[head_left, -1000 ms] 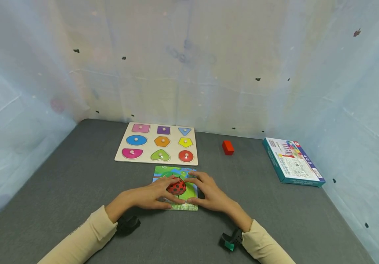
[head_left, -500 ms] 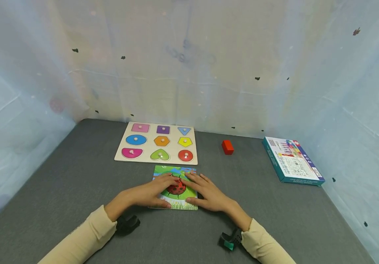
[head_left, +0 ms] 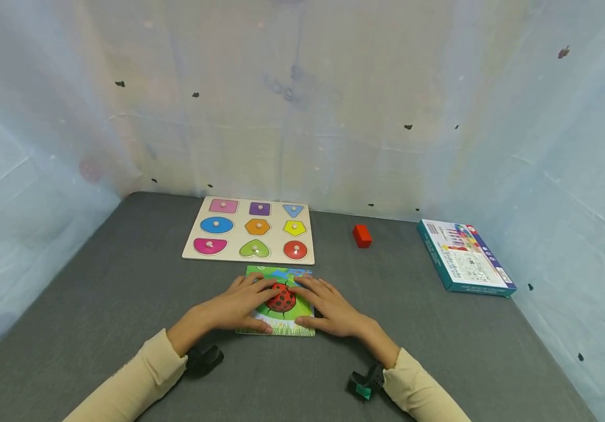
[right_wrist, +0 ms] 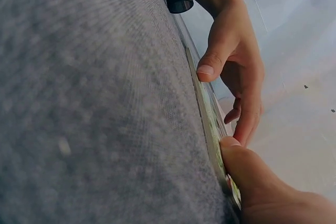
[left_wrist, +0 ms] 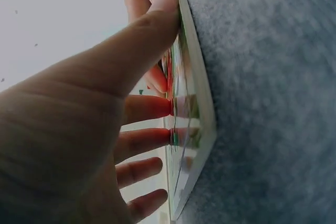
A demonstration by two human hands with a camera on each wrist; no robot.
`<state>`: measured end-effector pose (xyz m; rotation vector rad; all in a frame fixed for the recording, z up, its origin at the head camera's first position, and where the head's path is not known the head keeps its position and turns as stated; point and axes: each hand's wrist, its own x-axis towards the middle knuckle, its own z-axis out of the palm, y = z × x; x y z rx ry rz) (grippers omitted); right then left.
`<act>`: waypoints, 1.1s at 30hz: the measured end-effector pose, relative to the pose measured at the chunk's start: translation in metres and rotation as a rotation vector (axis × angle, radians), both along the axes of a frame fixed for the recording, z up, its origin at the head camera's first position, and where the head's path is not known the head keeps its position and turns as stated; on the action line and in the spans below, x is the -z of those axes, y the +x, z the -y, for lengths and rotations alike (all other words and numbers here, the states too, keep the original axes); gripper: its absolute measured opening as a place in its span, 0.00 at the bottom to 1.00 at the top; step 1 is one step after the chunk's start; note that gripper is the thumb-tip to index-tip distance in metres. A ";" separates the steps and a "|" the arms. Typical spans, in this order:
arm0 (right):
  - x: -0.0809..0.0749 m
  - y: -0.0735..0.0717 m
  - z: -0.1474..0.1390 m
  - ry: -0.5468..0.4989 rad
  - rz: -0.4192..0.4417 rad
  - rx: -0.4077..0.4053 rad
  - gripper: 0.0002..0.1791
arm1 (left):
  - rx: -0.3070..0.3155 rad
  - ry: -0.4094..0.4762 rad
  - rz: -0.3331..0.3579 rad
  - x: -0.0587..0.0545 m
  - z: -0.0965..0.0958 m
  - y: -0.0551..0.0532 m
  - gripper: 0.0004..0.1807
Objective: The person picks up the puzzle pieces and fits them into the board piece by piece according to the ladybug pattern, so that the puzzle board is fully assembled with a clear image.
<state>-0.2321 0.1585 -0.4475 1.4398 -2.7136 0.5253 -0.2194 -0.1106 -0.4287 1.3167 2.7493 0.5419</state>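
Observation:
A square ladybug picture puzzle (head_left: pixel 282 299) lies flat on the grey table in front of the person. The left hand (head_left: pixel 233 308) rests on its left half, fingers fairly straight and spread, thumb near the bottom edge. On the right half lies the right hand (head_left: pixel 336 310), its fingers reaching over the picture and its thumb near the lower right. In the left wrist view, two fingertips (left_wrist: pixel 164 107) touch the glossy surface of the puzzle (left_wrist: pixel 194 108), and the thumb lies at its near edge. The right wrist view shows both thumbs on the puzzle's edge (right_wrist: pixel 202 106). The hands partly cover the picture.
Just behind lies a wooden shape board (head_left: pixel 276 258) with several coloured knobbed pieces. A red block (head_left: pixel 362 236) stands to its right. Farther right is a flat teal-edged box (head_left: pixel 468 255). Pale sheeting (head_left: pixel 302 117) hangs behind the table.
The left hand's fingers have lifted off the lower middle of the puzzle and moved up and left, uncovering more of it. The right fingers have shifted slightly. The puzzle stays in place.

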 end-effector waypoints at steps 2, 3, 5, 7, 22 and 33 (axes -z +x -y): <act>0.000 -0.001 0.000 -0.002 0.010 0.001 0.35 | -0.019 -0.028 -0.014 -0.002 0.000 0.001 0.43; 0.000 -0.002 0.000 -0.002 0.012 0.003 0.35 | -0.022 -0.036 -0.016 -0.002 0.000 0.001 0.43; 0.000 -0.003 0.001 0.001 0.019 0.008 0.35 | -0.029 -0.050 0.000 -0.004 0.001 0.000 0.44; -0.001 -0.004 0.002 -0.003 0.022 0.009 0.35 | -0.029 -0.053 0.027 -0.003 0.003 -0.004 0.45; -0.001 -0.015 0.002 -0.081 0.097 -0.027 0.35 | 0.027 0.049 0.115 0.003 0.019 -0.021 0.46; -0.005 -0.015 0.001 -0.088 0.155 -0.020 0.34 | 0.053 0.108 0.167 0.001 0.016 -0.024 0.43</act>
